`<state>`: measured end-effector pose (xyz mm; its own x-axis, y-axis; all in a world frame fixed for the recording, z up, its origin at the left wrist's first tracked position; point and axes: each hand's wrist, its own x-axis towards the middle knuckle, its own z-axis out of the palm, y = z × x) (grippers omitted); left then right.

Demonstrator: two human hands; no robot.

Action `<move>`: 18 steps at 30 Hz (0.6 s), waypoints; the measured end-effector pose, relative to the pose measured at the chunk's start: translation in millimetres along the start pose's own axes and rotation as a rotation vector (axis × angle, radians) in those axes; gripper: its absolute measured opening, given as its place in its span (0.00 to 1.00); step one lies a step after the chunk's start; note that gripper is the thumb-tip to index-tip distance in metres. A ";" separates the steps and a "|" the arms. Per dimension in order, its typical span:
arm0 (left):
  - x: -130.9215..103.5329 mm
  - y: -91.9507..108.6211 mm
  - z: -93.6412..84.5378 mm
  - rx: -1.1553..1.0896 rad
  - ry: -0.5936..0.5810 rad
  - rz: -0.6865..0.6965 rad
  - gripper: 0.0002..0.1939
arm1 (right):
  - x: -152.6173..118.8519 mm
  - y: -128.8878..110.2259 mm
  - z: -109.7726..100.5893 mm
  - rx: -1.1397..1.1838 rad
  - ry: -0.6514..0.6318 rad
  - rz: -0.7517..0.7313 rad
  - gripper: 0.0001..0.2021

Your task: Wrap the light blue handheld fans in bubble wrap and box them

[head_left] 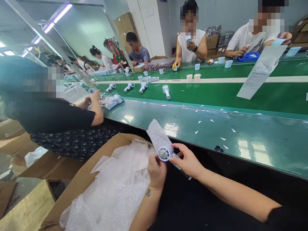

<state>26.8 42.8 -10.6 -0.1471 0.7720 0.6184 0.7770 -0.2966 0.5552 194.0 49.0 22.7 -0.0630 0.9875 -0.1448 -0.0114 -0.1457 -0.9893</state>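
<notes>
A light-blue handheld fan (164,154) with a round grille is in front of me, its handle slanting down to the right. My right hand (187,159) grips it where the head meets the handle, thumb and fingers on either side. Behind the fan head, a clear bubble-wrap bag (157,133) stretches up and left toward the bench edge. My left hand (157,170) is closed in a pinch at the lower left of the fan head, at the bag's lower end; its fingertips are partly hidden.
A cardboard box (96,166) full of bubble-wrap bags (113,189) stands at my left. Paper scraps (211,120) dot the green bench (183,123). Several fans (166,91) lie on the green conveyor (192,91), where a white bag (262,72) leans. Co-workers sit left and opposite.
</notes>
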 end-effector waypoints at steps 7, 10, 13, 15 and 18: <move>23.2 32.0 -19.1 -0.194 -0.139 0.415 0.07 | -5.9 1.6 -20.7 0.298 -0.269 0.265 0.25; 21.4 40.8 -29.5 -0.194 -0.118 0.444 0.09 | -16.2 2.7 -27.1 0.417 -0.304 0.311 0.25; 11.2 38.4 -32.1 -0.178 -0.151 0.412 0.09 | -20.7 1.1 -31.1 0.377 -0.226 0.253 0.24; 2.7 32.2 -29.7 -0.191 -0.206 0.415 0.10 | -21.0 -1.7 -32.1 0.347 -0.177 0.208 0.23; -8.1 22.1 -20.3 -0.184 -0.215 0.295 0.08 | -22.1 -4.0 -28.0 0.376 -0.179 0.216 0.23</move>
<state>32.6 18.6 8.0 0.2119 0.7328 0.6466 0.6417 -0.6033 0.4736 223.3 29.4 29.3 -0.2743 0.9109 -0.3084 -0.3375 -0.3915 -0.8561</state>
